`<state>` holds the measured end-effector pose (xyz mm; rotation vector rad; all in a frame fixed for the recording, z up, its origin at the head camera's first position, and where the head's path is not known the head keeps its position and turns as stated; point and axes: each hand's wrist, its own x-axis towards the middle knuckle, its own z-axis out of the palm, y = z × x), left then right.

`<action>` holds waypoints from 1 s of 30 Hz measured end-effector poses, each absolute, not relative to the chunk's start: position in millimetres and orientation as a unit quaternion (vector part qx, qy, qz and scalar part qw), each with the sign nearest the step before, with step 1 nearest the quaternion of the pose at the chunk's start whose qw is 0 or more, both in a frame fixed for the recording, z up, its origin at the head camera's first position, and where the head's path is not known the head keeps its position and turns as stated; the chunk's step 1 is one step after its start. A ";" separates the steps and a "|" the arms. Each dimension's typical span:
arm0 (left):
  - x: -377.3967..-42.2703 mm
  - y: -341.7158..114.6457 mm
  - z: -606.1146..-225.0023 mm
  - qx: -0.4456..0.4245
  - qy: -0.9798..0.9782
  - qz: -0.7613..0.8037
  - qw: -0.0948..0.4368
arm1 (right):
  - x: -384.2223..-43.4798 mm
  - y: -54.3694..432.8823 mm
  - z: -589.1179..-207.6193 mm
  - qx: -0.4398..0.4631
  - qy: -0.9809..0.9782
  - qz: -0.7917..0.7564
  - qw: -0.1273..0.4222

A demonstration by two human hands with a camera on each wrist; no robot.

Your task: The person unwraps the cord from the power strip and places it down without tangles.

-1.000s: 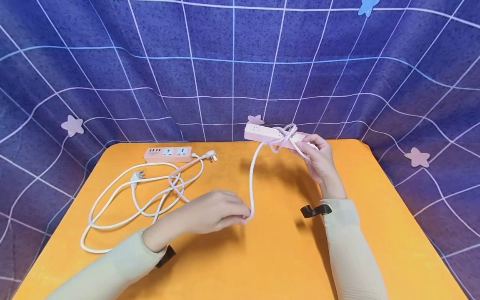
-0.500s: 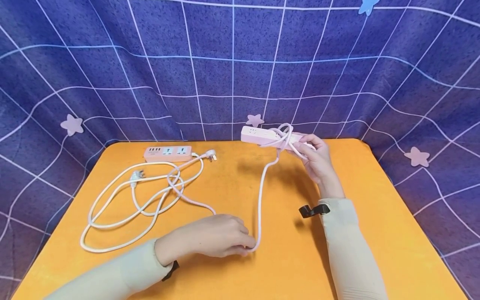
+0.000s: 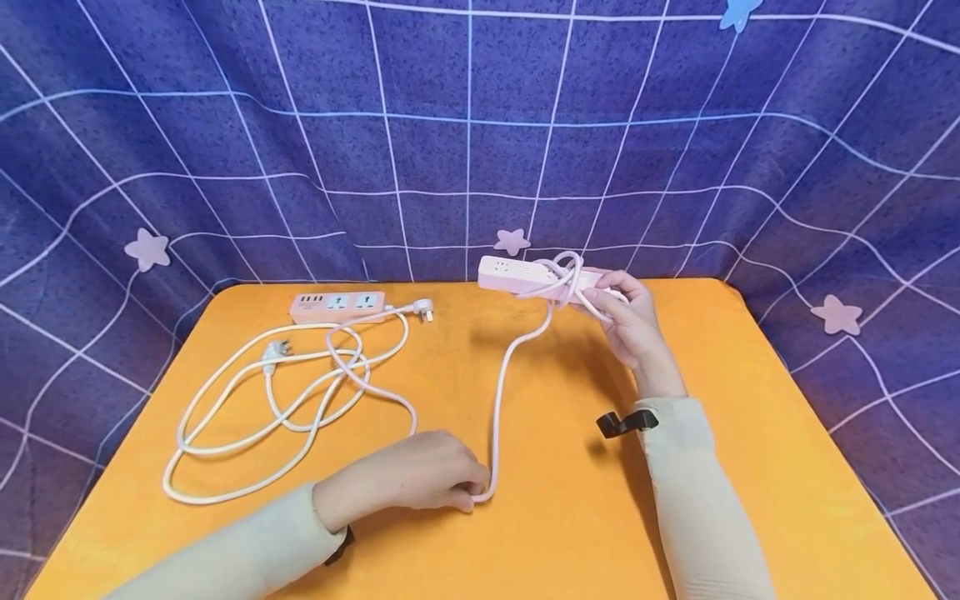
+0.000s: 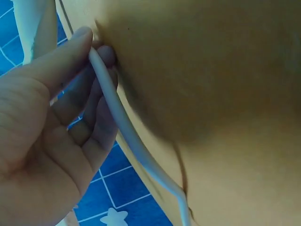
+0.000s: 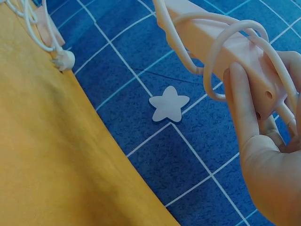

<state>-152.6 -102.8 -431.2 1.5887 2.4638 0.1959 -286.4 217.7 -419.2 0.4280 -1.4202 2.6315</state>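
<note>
My right hand (image 3: 628,321) grips one end of a pale pink power strip (image 3: 504,271), held up above the table's far side. Its own cord (image 5: 214,61) is looped around the strip's body near my fingers. From there a length of the cord (image 3: 497,408) hangs down to my left hand (image 3: 423,475). My left hand pinches this cord between thumb and fingertips low over the table, as the left wrist view (image 4: 134,141) shows. Past my left hand the pink cord runs back to a plug (image 3: 423,308) at the far edge.
A second, peach power strip (image 3: 315,312) lies at the back left of the orange table (image 3: 750,467). Its white cord (image 3: 225,500) spreads in loose loops, ending in a white plug (image 3: 273,357). A blue gridded curtain (image 3: 420,150) with stars stands behind.
My left hand has moved down toward the near side, then slightly left, still pinching the cord. More cord now hangs below the strip. My right hand and the strip have shifted slightly left.
</note>
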 end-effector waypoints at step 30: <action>-215.3 -104.3 -389.8 0.213 0.864 0.456 -0.008 | -285.2 215.9 -418.5 0.167 -0.466 0.868 0.035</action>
